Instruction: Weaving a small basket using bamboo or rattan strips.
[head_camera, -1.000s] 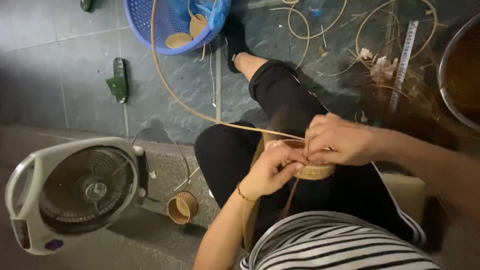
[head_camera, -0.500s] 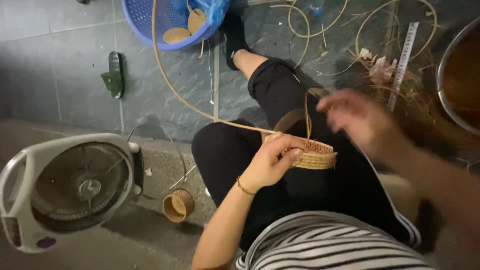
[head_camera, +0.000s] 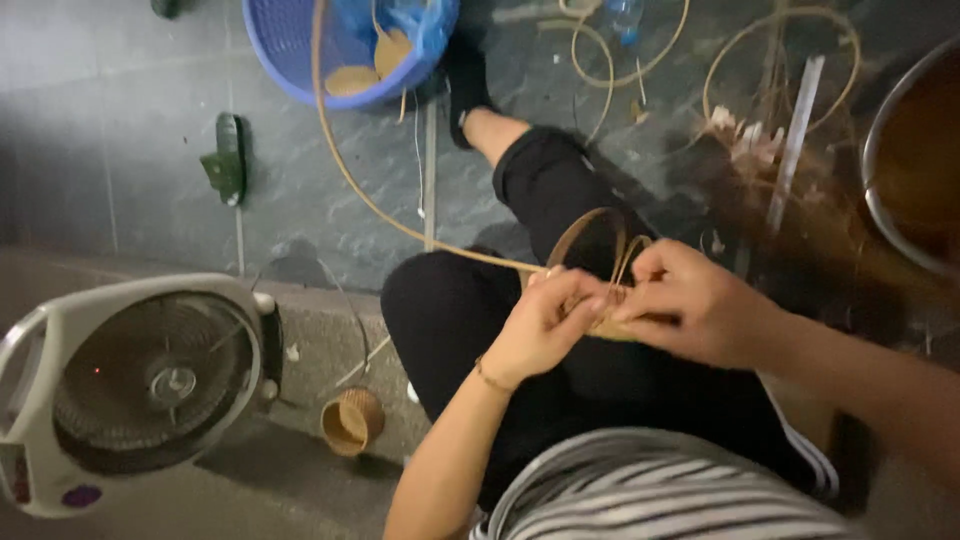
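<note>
Both hands, left hand (head_camera: 545, 325) and right hand (head_camera: 690, 300), pinch a small tan woven basket (head_camera: 610, 325) with looping cane strip (head_camera: 350, 175).

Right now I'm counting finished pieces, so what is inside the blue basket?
Inside the blue basket lie two flat tan woven discs and a blue plastic bag. A long cane strip crosses its rim. The bag covers whatever lies beneath it.

Your left hand (head_camera: 545, 325) and right hand (head_camera: 690, 300) meet over your lap, touching, with the small woven piece (head_camera: 612, 325) between them. A long cane strip (head_camera: 345, 165) runs from it up toward the basket (head_camera: 290, 60) ahead. The fan (head_camera: 130, 385) sits at your left, a small woven cup (head_camera: 352, 422) just beside it. A metal bowl (head_camera: 885, 160) lies at your right.
</note>
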